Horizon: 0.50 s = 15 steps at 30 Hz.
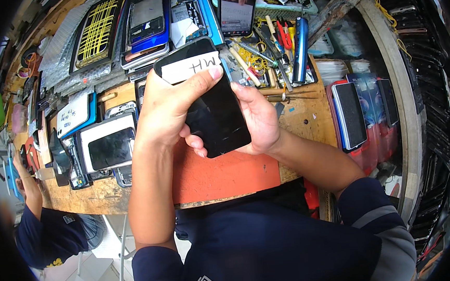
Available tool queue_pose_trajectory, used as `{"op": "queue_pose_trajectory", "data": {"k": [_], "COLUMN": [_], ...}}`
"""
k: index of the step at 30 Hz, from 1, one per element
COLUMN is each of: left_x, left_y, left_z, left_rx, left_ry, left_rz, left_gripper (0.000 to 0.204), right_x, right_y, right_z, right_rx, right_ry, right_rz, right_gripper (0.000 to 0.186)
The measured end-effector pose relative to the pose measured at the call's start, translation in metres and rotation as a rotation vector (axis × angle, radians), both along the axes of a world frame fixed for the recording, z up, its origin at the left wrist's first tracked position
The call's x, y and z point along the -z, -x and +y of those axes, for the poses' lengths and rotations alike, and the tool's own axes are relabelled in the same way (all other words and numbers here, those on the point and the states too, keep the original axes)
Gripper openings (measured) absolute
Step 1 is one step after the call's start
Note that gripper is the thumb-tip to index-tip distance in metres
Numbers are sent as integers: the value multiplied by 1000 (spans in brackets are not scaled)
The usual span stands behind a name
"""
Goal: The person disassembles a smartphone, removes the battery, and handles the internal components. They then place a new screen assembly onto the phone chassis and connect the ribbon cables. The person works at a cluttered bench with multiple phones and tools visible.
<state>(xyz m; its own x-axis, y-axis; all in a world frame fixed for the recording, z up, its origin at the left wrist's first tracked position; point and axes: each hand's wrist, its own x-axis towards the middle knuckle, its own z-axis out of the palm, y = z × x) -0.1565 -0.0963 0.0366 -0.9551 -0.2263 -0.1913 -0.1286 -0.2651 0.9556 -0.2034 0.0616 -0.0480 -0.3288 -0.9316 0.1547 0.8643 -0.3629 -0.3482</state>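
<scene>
A black smartphone [215,117] with a white paper label stuck across its upper end is held above the bench. My left hand [168,105] wraps round its left side, with the thumb lying over the label. On the other side, my right hand [257,117] grips the phone's lower right edge, its fingers mostly hidden behind it. The phone's dark screen side faces up. Beneath both hands lies an orange-red work mat [222,174] at the bench's front edge.
Stacked phones and phone parts [147,28] fill the back left of the wooden bench [98,199]. Behind my right hand lie screwdrivers, red-handled pliers [284,34] and a blue cylindrical tool [300,49]. A propped-up screen [238,9] stands behind. At far left is another person's arm [30,185].
</scene>
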Motion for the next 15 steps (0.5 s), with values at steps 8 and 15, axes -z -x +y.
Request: {"op": "queue_pose_trajectory", "data": {"k": [8, 15], "left_x": [2, 5], "left_y": [0, 0], "left_z": [2, 3], "left_rx": [-5, -23], "left_ry": [34, -7], "left_rz": [30, 52], "left_gripper": [33, 32], "right_x": [2, 3], "right_y": [-2, 1], "right_z": [3, 2], "right_rx": [-23, -29], "right_ry": [23, 36], "right_rz": [-58, -29], "right_gripper": [74, 74]}}
